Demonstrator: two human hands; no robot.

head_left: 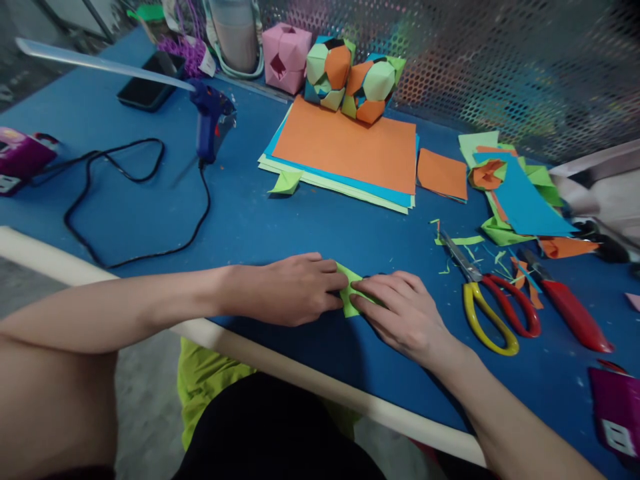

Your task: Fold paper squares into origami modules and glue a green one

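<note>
A small piece of light green paper (352, 308) lies on the blue tabletop near its front edge, partly covered by my fingers. My left hand (295, 290) has its curled fingers closed on the paper's left side. From the right, my right hand (400, 308) presses its bent fingers onto the same paper, thumb hidden from view. Right of that hand lie scissors (473, 275) with one yellow and one red handle loop. Beyond the hands sits a small folded green paper piece (286, 182).
A stack of coloured sheets (350, 153) carries two paper balls (327, 70), beside a pink paper cube (285, 57). A glue gun (206, 123) with a looping black cord stands left. Paper scraps (525, 193), a red-handled tool (577, 317) and a purple box (617, 407) lie right.
</note>
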